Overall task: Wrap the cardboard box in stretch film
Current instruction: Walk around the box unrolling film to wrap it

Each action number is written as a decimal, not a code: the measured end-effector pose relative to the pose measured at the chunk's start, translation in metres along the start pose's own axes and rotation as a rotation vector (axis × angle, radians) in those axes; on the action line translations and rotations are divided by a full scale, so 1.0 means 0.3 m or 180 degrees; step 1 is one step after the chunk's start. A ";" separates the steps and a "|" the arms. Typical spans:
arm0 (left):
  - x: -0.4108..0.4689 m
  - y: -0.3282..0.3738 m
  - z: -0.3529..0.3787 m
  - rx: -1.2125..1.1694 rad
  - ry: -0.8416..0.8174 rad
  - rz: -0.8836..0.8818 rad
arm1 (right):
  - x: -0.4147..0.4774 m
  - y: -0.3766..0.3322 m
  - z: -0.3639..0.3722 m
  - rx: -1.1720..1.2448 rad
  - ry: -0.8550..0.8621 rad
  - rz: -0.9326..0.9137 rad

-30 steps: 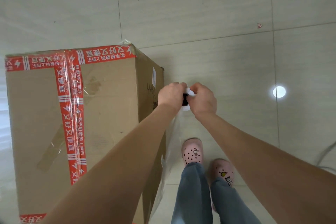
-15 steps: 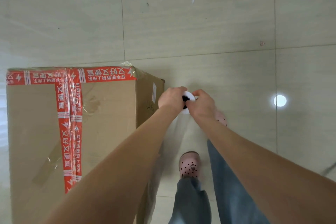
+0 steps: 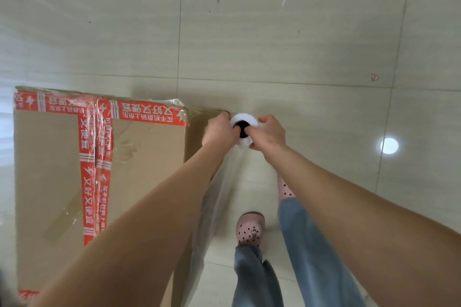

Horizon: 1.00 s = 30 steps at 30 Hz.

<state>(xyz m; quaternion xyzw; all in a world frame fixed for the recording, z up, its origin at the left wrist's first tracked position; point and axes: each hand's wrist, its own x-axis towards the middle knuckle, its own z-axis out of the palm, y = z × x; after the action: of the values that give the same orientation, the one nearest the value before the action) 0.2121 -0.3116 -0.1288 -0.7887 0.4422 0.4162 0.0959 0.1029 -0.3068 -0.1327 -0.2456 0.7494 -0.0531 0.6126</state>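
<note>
Nearest, a pink clog [image 3: 250, 229] and jeans stand on the floor [image 3: 274, 32] just beside the cardboard box [image 3: 50, 169], which sits at the person's left, its top sealed with red printed tape [image 3: 86, 182]. A sheet of stretch film [image 3: 219, 197] runs along the box's right side up to the roll [image 3: 243, 119], held upright at the box's far right corner. The left hand [image 3: 219, 129] grasps the roll on the box side and the right hand [image 3: 268, 133] grasps it opposite, fingers of both curled in toward the dark core. The corner looks like the risky spot: pulled too hard round the cardboard edge the film could tear or rope up, and with too little tension it would sag off the side already covered. If the fingers clamp the core, the roll may stop paying out. A second ago the hands were partway along this side with both feet together – now they have reached the far corner, one foot ahead.
</note>
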 end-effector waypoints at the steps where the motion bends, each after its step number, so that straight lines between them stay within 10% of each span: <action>1: 0.002 0.003 -0.008 0.0166 -0.0045 0.0045 | 0.002 -0.008 0.008 -0.0059 0.0054 -0.0082; 13: 0.063 0.185 -0.045 0.1687 -0.0567 0.0600 | 0.036 -0.093 -0.047 -0.0327 -0.0107 0.0202; 23: 0.112 0.168 -0.147 0.1091 -0.0278 0.0179 | 0.078 -0.221 -0.052 -0.1067 0.0252 -0.0786; 30: 0.186 0.206 -0.182 0.1398 -0.0690 0.0683 | 0.102 -0.205 -0.006 -0.0526 0.0107 0.0018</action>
<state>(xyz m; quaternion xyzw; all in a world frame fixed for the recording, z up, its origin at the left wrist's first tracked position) 0.2099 -0.4110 -0.1220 -0.6484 0.5902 0.4000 0.2668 0.1158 -0.3740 -0.1362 -0.2923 0.7621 0.0065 0.5777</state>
